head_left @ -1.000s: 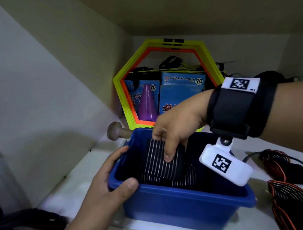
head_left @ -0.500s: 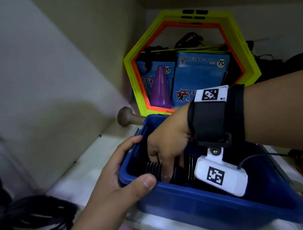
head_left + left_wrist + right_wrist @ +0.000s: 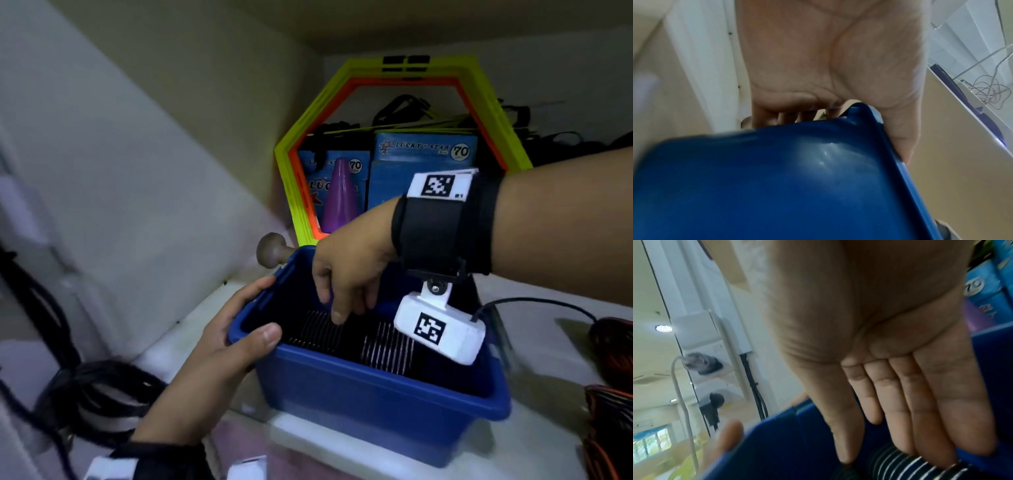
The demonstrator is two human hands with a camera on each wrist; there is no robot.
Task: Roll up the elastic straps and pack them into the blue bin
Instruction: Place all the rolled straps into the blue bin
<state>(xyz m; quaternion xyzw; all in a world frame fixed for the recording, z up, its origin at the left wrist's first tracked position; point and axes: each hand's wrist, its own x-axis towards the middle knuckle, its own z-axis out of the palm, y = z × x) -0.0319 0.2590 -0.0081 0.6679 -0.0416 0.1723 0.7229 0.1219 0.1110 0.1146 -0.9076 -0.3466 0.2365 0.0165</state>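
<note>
Near the middle of the head view, a blue bin (image 3: 376,404) sits on a pale shelf (image 3: 534,301), and both hands are at it. From the lower left of the frame, the left hand (image 3: 219,353) grips the bin's near left corner, thumb hooked over the rim and fingers wrapped round the outside; the left wrist view shows the same clasp from below, palm against the blue wall. From the right, the right hand (image 3: 346,270) reaches down into the bin with its fingers straight and close together, holding nothing; in the right wrist view the fingertips (image 3: 937,449) sit right at the top of a roll, though whether they touch it cannot be told. Inside the bin stand rolled black straps with thin white stripes (image 3: 356,337), side by side on its floor. At the far right edge lie loose orange-and-black straps (image 3: 609,346) on the shelf, apart from the bin. Behind the bin, in the upper centre, a yellow and orange hexagon frame (image 3: 294,154) leans upright around blue boxes (image 3: 421,161) and a purple cone (image 3: 339,198).
</note>
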